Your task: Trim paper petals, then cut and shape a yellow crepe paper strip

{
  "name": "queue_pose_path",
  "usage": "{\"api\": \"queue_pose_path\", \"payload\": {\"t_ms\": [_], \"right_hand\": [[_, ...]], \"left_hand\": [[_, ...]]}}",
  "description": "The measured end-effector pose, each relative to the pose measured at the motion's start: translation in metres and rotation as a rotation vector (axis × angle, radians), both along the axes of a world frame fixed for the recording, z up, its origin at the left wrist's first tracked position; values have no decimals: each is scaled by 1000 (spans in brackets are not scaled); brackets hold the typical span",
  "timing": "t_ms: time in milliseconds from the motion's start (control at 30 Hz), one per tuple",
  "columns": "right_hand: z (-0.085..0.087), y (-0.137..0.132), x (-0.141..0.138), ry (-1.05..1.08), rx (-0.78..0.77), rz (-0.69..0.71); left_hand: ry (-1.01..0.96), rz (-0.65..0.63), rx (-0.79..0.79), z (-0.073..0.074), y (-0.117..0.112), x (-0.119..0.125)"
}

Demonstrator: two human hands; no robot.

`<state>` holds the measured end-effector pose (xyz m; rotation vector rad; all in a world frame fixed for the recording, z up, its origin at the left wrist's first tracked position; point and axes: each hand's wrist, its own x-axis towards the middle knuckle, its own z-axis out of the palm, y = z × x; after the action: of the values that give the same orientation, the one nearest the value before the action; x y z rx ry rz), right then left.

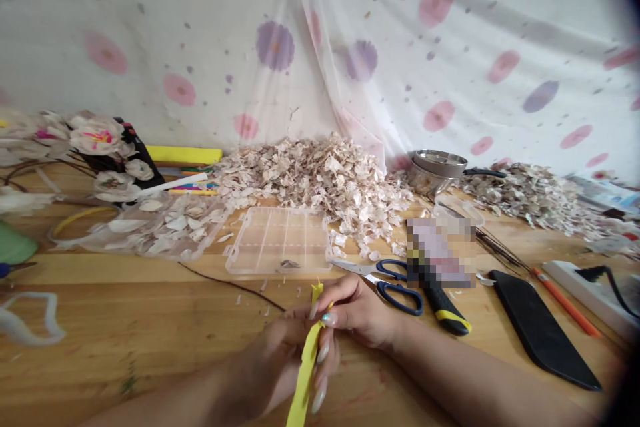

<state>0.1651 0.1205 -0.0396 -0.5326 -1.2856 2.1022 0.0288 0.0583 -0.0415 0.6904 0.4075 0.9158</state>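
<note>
A yellow strip of crepe-like paper [303, 380] runs between my two hands in the lower middle of the head view. My left hand [280, 347] is closed around the strip, its fingers partly hidden. With thumb and forefinger pressed together, my right hand [357, 307] pinches the strip near its upper end, where a torn yellow tip sticks out. A thin dark stem [230, 283] lies on the table, its near end reaching my left hand; I cannot tell whether that hand grips it. Just beyond the right hand are scissors with dark blue handles [400, 297], blades apart.
A clear compartment box [280, 233] stands ahead, before a large heap of pale dried petals [320, 180]. To the right lie a black-and-yellow knife handle [450, 313], a black sheath [545, 327] and a white power strip [590, 293]. Pale flowers [97, 140] stand at left.
</note>
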Motion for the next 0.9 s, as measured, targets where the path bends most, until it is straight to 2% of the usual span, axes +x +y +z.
{"api": "queue_pose_path", "payload": {"t_ms": [167, 467, 700, 800, 900], "right_hand": [[1, 1, 1, -69, -22, 35], [2, 3, 1, -102, 25, 80], [0, 2, 2, -81, 67, 90], [-3, 2, 0, -69, 47, 57], [-5, 2, -3, -41, -1, -1]], "left_hand": [[-38, -22, -72, 0, 1, 1], [-149, -19, -73, -13, 4, 3], [-112, -15, -84, -7, 2, 2], [-63, 27, -120, -3, 3, 4], [-32, 124, -168, -2, 5, 6]]}}
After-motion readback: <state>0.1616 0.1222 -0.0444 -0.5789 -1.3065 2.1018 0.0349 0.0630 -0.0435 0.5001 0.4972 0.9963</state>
